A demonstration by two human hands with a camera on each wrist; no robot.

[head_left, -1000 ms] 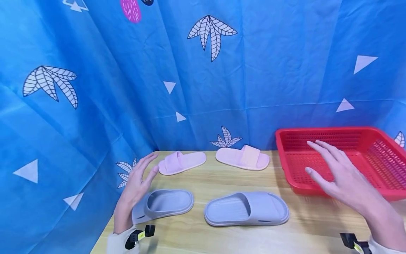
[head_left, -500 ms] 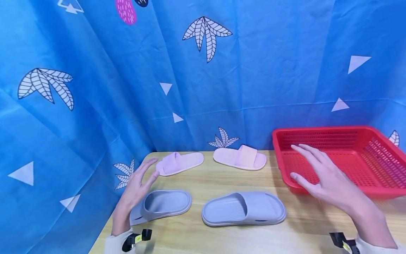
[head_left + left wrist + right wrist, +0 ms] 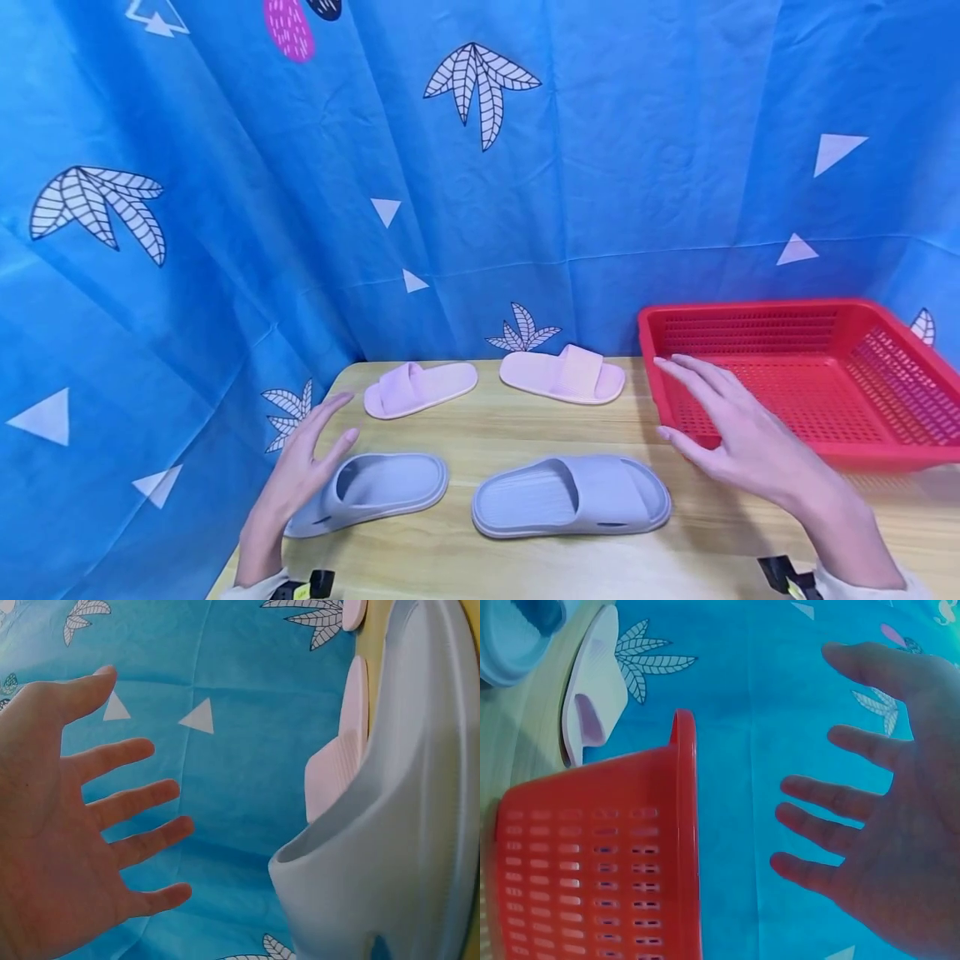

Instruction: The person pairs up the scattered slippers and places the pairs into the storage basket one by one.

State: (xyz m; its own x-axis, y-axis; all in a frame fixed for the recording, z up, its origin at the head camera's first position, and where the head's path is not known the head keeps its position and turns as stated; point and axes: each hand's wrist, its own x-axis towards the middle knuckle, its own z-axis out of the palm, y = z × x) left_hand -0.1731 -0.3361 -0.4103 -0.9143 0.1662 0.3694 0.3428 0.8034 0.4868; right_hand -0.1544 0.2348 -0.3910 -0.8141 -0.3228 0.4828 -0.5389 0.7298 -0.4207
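Note:
My left hand (image 3: 294, 473), fingers spread and holding nothing, hovers over the toe end of the left grey slipper (image 3: 393, 482) and covers part of it. In the left wrist view that slipper (image 3: 405, 847) stands apart from the fingers. My right hand (image 3: 750, 442) hangs with spread fingers in front of the red basket (image 3: 757, 307), overlapping its near left corner in the head view. The right wrist view shows a gap between those fingers and the basket's rim (image 3: 686, 847). A second grey slipper (image 3: 611, 496) lies between the hands, its toe pointing right.
Two pink slippers, a left one (image 3: 431, 387) and a right one (image 3: 562, 373), lie along the back edge of the wooden table (image 3: 487, 433). A blue patterned curtain (image 3: 480, 208) hangs directly behind and along the left side.
My right hand has moved left and slightly down, from over the basket towards its near left corner. My left hand has sunk slightly down and left. The slippers and basket stay in place.

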